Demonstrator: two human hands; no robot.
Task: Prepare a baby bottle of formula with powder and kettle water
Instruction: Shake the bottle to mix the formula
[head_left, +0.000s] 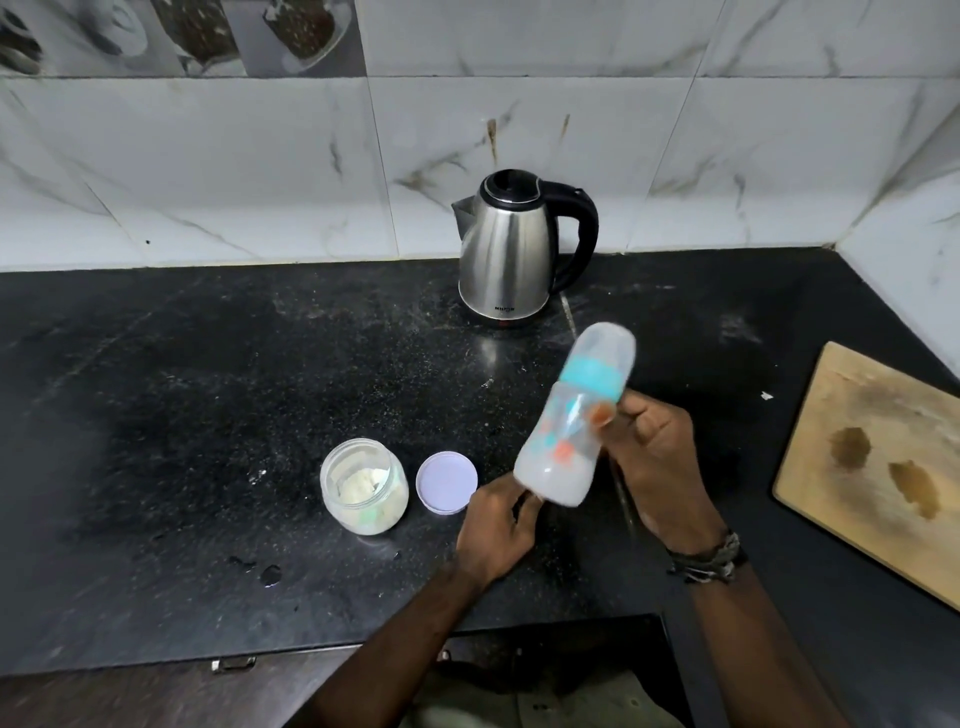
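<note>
The right hand (657, 447) grips the tilted, capped clear plastic baby bottle with the teal ring (571, 415) in the middle of the frame, the left hand (498, 519) pinches its bottom, probably to shake the milk.

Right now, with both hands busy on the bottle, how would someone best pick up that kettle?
By the black handle on the kettle, coming from the right. The handle loop faces right and the spout points left, so the right side is open for a hand.
</note>
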